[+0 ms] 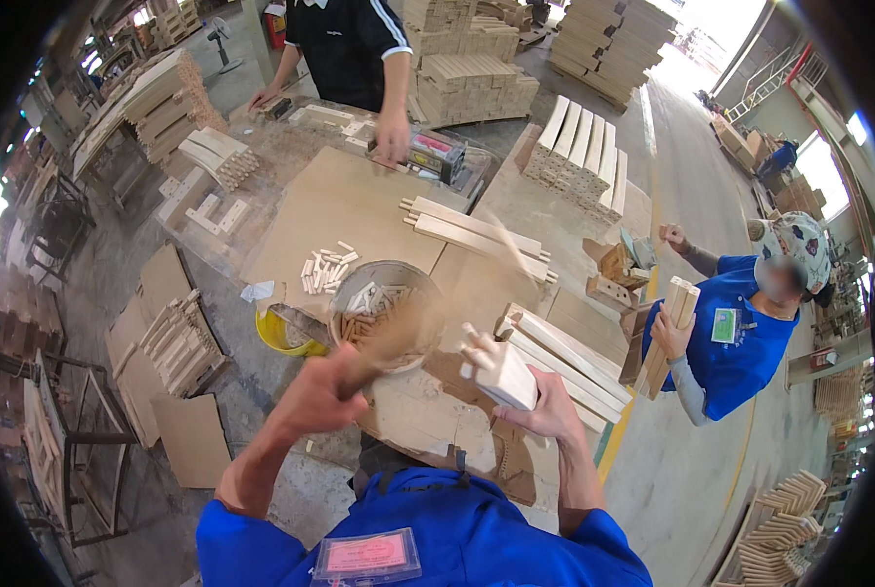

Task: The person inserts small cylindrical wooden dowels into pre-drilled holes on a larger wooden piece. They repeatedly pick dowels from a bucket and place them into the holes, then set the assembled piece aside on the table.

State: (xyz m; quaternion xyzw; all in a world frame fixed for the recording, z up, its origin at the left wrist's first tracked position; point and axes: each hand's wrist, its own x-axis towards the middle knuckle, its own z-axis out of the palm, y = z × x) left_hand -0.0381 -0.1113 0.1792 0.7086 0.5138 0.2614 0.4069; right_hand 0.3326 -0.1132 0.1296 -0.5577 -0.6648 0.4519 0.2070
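My left hand (322, 393) is closed round a brown wooden stick-like tool (390, 340), smeared by motion over the near side of a round bucket (436, 286); its exact kind cannot be made out. Short wooden dowels (367, 311) lie in the bucket, and a loose heap of dowels (326, 271) sits on the cardboard behind it. My right hand (552, 408) grips a pale wooden furniture piece (508, 380), held tilted with dowel pegs sticking out of its far end. Beside that hand, several long wooden bars (566, 364) lie along the table's right edge.
A yellow bowl (279, 336) stands left of the bucket. Pegged wooden bars (476, 235) lie across the cardboard (335, 201). Opposite, a co-worker in black (344, 49) reaches to a machine (437, 155). Another person in blue (740, 323) holds wooden pieces at the right. Curved slats (574, 147) are stacked behind.
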